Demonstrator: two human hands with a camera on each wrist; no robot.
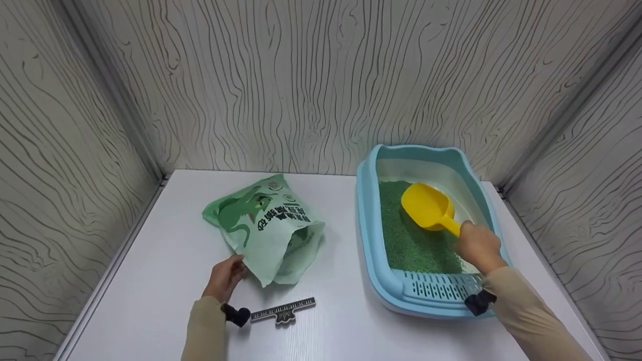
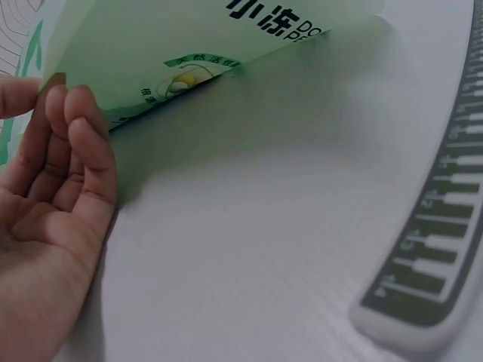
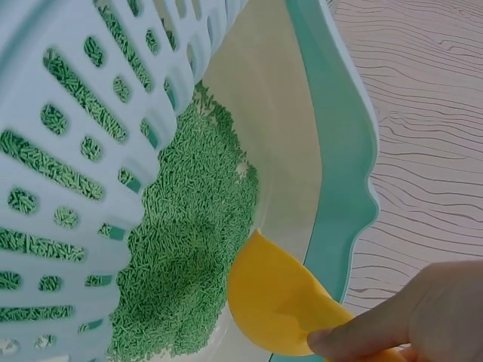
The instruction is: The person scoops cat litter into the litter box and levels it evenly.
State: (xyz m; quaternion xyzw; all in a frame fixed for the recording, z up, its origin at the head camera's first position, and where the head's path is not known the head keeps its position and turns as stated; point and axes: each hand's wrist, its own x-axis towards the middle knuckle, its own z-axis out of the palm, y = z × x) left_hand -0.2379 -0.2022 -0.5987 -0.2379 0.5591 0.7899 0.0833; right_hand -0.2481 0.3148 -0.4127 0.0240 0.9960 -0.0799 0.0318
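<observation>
My right hand (image 1: 479, 245) grips the handle of a yellow scoop (image 1: 426, 205) inside a blue litter box (image 1: 371, 240). Green pellet litter (image 3: 181, 234) covers much of the box floor, and the scoop's bowl is over it near the pale inner wall. On the left, a pale green litter bag (image 1: 271, 215) with a cartoon print lies on its side, its mouth gaping toward the front right. My left hand (image 1: 225, 278) pinches the bag's near left edge between thumb and fingers, as the left wrist view (image 2: 56, 204) shows. How much litter the bag holds is hidden.
A dark ruler-like strip with piano-key markings (image 1: 283, 309) lies on the white table (image 1: 331, 331) in front of the bag. A slotted ledge (image 1: 436, 288) spans the litter box's near end. Wood-grain panels (image 1: 281, 90) enclose the table at the back and both sides.
</observation>
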